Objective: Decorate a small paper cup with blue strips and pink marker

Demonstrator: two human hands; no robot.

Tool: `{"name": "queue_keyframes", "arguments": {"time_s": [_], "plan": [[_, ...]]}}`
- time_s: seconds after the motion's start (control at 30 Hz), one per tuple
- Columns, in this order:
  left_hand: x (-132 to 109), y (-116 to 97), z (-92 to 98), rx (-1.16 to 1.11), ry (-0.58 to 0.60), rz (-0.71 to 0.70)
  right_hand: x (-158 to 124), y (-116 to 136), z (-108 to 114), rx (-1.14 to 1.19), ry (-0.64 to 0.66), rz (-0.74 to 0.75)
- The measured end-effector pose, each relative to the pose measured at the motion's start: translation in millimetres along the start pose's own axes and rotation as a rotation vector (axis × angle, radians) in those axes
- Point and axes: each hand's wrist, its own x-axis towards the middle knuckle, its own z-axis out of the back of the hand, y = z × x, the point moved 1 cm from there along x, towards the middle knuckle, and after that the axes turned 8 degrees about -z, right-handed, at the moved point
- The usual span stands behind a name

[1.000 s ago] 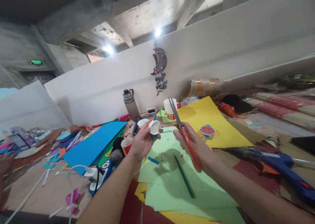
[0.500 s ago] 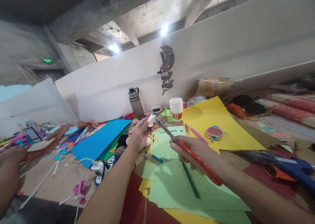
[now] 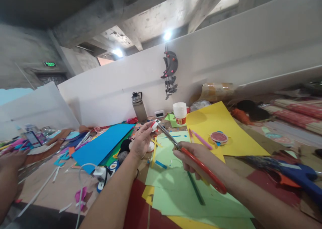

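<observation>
My left hand pinches a small white-and-red paper piece between thumb and fingertips. My right hand grips scissors with red handles, their metal blades pointing up and left. The blade tips meet the paper piece at its edge; whether they cut into it is too small to tell. Below the hands lie light green paper sheets with a blue strip and a dark green stick on them.
A stack of paper cups and a bottle stand at the back. Yellow paper bears a round pink piece. Blue sheets lie left, a blue glue gun right. Another person's hand is at far left.
The paper piece has turned in my left hand, and the blue bit above it no longer shows. The scissor tips now lie against its upper edge. The view has shifted slightly.
</observation>
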Motion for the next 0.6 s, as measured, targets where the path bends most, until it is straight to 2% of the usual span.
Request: {"name": "queue_keyframes", "arguments": {"time_s": [0.23, 0.6], "plan": [[1.4, 2.3, 3.1, 0.018, 0.023, -0.018, -2.6, 4.8, 1.3, -0.084, -0.01, -0.046], [1.9, 4.2, 2.3, 0.01, -0.007, -0.006, -2.7, 7.0, 1.2, -0.062, 0.017, -0.069]]}}
